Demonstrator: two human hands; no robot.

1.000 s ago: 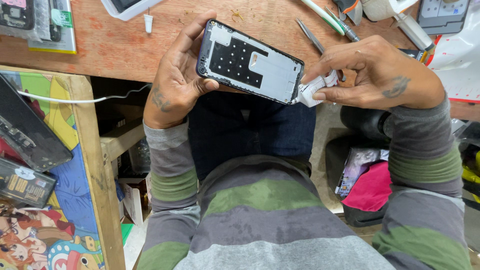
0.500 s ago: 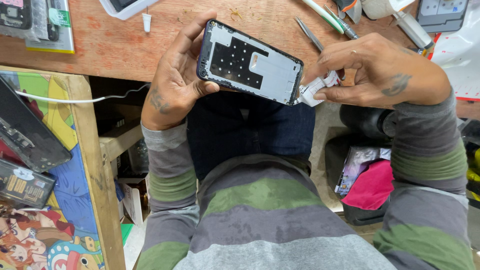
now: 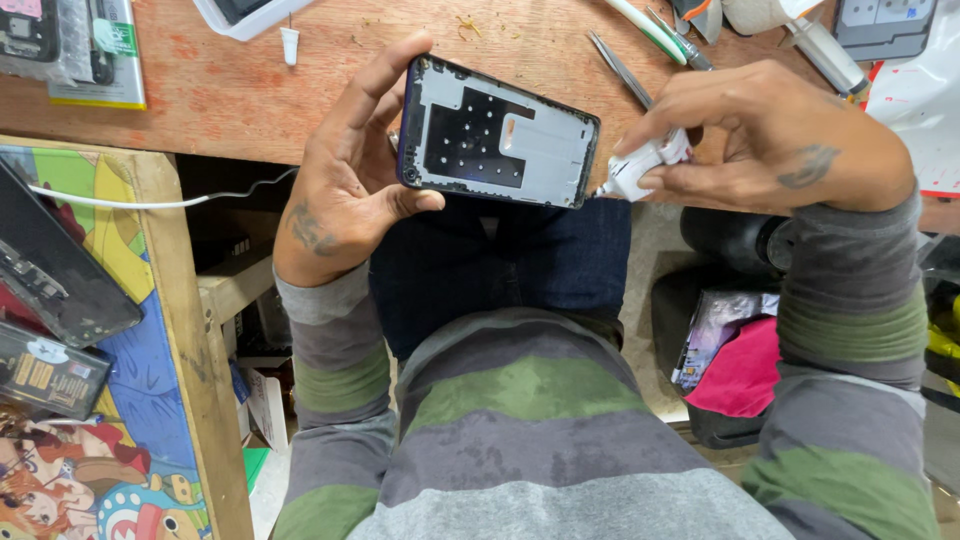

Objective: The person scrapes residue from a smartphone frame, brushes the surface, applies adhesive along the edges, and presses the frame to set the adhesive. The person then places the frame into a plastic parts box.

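Left hand point(image 3: 350, 190) curls around the phone frame point(image 3: 497, 133), gripping its short end at nine o'clock above the table point(image 3: 220, 100) edge. Right hand point(image 3: 770, 140) pinches a small white glue tube point(image 3: 645, 165), nozzle touching the four o'clock corner. Frame looks light, thin and bendable: best held by the edges.

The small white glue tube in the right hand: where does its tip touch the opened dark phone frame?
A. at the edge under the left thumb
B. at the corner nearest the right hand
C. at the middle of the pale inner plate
B: the small white glue tube, pinched by the right hand, has its tip at the near right corner of the opened dark phone frame, which the left hand holds.
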